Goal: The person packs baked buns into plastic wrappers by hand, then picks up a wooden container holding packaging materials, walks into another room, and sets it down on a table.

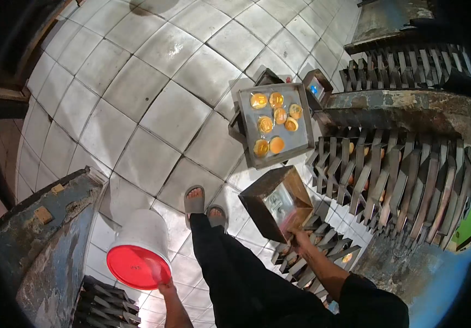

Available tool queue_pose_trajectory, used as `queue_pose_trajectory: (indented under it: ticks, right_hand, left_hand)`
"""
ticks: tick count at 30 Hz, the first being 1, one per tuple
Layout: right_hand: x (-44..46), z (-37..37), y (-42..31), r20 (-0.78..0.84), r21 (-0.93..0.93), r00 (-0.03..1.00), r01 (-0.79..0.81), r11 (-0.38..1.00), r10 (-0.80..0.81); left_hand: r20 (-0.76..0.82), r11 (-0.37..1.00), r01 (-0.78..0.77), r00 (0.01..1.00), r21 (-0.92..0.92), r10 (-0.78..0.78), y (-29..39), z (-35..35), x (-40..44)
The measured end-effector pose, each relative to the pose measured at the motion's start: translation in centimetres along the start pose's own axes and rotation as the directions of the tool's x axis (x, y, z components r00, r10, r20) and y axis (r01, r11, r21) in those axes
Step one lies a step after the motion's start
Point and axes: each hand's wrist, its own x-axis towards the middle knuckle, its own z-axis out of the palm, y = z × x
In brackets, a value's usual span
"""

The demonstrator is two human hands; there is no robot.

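My left hand (166, 287) grips the edge of a white plastic bucket (142, 227) with a red lid (137, 267), carried tilted so the lid faces me. With my right hand (299, 238) I hold a brown open-topped box (262, 218) by its near side. Inside that box lies something in clear or whitish plastic, too unclear to name. Ahead of the box, a square metal tray (254, 156) carries several round golden buns (265, 124). Part of each hand's fingers is hidden behind what it holds.
Tall stacks of metal trays (394, 175) line the right, some with buns inside. Another dark box (317, 87) stands beside the bun tray. At the left is a worn grey-blue structure (49, 235), with more stacked trays (104, 306) near it. White tiles (178, 112) cover the floor.
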Motion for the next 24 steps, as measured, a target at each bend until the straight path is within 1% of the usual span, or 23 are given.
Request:
queue_pose_trajectory:
  ticks: [1, 2, 3, 4, 5, 6, 7, 8, 10, 11, 12, 13, 14, 15, 16, 18, 19, 20, 21, 22, 23, 24]
  right_hand:
    - [0.5, -0.2, 0.1, -0.001, 0.096, 0.999, -0.041, 0.995, 0.041]
    - [-0.4, 0.1, -0.2, 0.004, 0.109, 1.000, -0.012, 0.994, 0.012]
    - [-1.4, 0.7, -1.4, 0.012, 0.124, 1.000, 0.023, 0.992, -0.024]
    - [-2.3, 1.0, -1.9, 0.020, 0.143, 0.998, 0.059, 0.988, -0.063]
    - [-2.9, 1.2, -2.4, 0.012, 0.125, 0.992, 0.120, 0.985, -0.122]
    - [-3.0, 0.8, -2.4, 0.005, 0.108, 0.984, 0.175, 0.979, -0.176]
    - [-3.2, 1.0, -2.7, 0.004, 0.094, 0.973, 0.231, 0.968, -0.232]
    - [-4.3, 1.5, -3.7, -0.003, 0.093, 0.975, 0.219, 0.971, -0.220]
    - [-8.1, 2.4, -6.0, -0.019, 0.112, 0.983, 0.185, 0.976, -0.184]
    - [-11.2, 3.0, -8.0, 0.002, 0.060, 0.969, 0.245, 0.968, -0.246]
    - [-11.1, 3.1, -8.2, -0.008, -0.063, 0.959, 0.283, 0.957, -0.284]
    - [-9.9, 2.6, -8.5, -0.019, -0.185, 0.945, 0.317, 0.930, -0.326]
    - [-9.1, 2.3, -9.0, -0.032, -0.304, 0.929, 0.342, 0.889, -0.368]
    - [-14.2, 2.9, -12.2, -0.001, -0.296, 0.899, 0.418, 0.859, -0.438]
    - [-15.2, 3.0, -13.8, 0.047, -0.315, 0.883, 0.457, 0.832, -0.467]
    - [-16.4, 2.2, -15.8, 0.136, -0.344, 0.841, 0.536, 0.771, -0.524]
    - [-15.0, 2.2, -16.3, 0.134, -0.479, 0.818, 0.548, 0.686, -0.559]
    - [-15.7, 1.9, -17.4, 0.137, -0.469, 0.821, 0.546, 0.694, -0.554]
    - [-17.5, 1.6, -19.1, 0.144, -0.460, 0.825, 0.544, 0.702, -0.546]
    - [-18.4, 1.1, -20.4, 0.152, -0.457, 0.828, 0.543, 0.705, -0.539]
    - [-17.5, 0.7, -20.9, 0.202, -0.455, 0.816, 0.567, 0.687, -0.541]
    - [-16.4, 0.5, -21.1, 0.174, -0.487, 0.803, 0.573, 0.659, -0.570]
  left_hand:
    - [0.033, 1.000, 0.004, 0.999, 0.028, -0.004, -1.0, 0.5, 0.9]
    - [0.147, 0.974, -0.080, 0.988, 0.211, 0.050, -1.4, -0.8, 1.9]
    - [0.293, 0.864, -0.271, 0.944, 0.425, 0.152, -1.9, -1.7, 2.8]
    - [0.553, 0.487, -0.615, 0.783, 0.620, 0.285, -2.2, -1.1, 2.1]
    - [0.144, 0.929, -0.106, 0.988, 0.356, 0.058, -1.5, 0.5, 1.8]
    - [-0.078, 0.973, 0.046, 0.997, 0.228, -0.029, -1.1, 3.4, -0.9]
    - [-0.227, 0.974, 0.097, 0.973, 0.203, -0.050, -0.8, 5.5, -3.5]
    - [-0.328, 0.969, 0.108, 0.944, 0.222, -0.030, -0.7, 7.4, -6.2]
    - [-0.296, 0.906, 0.120, 0.955, 0.405, 0.005, -0.4, 9.5, -10.2]
    - [-0.118, 0.810, -0.017, 0.987, 0.586, 0.106, -0.5, 12.0, -13.8]
    - [0.079, 0.669, -0.175, 0.982, 0.722, 0.171, -0.2, 15.8, -18.5]
    - [0.310, 0.566, -0.330, 0.941, 0.755, 0.135, 0.1, 19.7, -21.2]
    - [0.519, 0.460, -0.486, 0.852, 0.743, 0.064, 0.1, 24.0, -23.6]
    - [0.610, 0.383, -0.556, 0.792, 0.738, -0.024, -0.4, 29.4, -27.6]
    - [0.674, 0.301, -0.619, 0.729, 0.725, -0.122, -1.1, 34.7, -32.3]
    - [0.748, 0.228, -0.724, 0.560, 0.651, -0.357, -3.4, 42.8, -39.7]
    - [0.743, 0.146, -0.771, 0.516, 0.620, -0.425, -5.2, 45.5, -41.4]
    - [0.727, 0.068, -0.814, 0.475, 0.578, -0.496, -7.2, 47.8, -42.8]
    - [0.659, -0.019, -0.800, 0.507, 0.600, -0.555, -9.0, 49.4, -45.7]
    - [0.662, -0.078, -0.824, 0.503, 0.561, -0.555, -10.9, 50.1, -46.2]
    - [0.629, -0.129, -0.847, 0.476, 0.515, -0.615, -12.5, 51.1, -43.9]
    - [0.593, -0.174, -0.866, 0.454, 0.468, -0.665, -13.8, 52.0, -41.9]
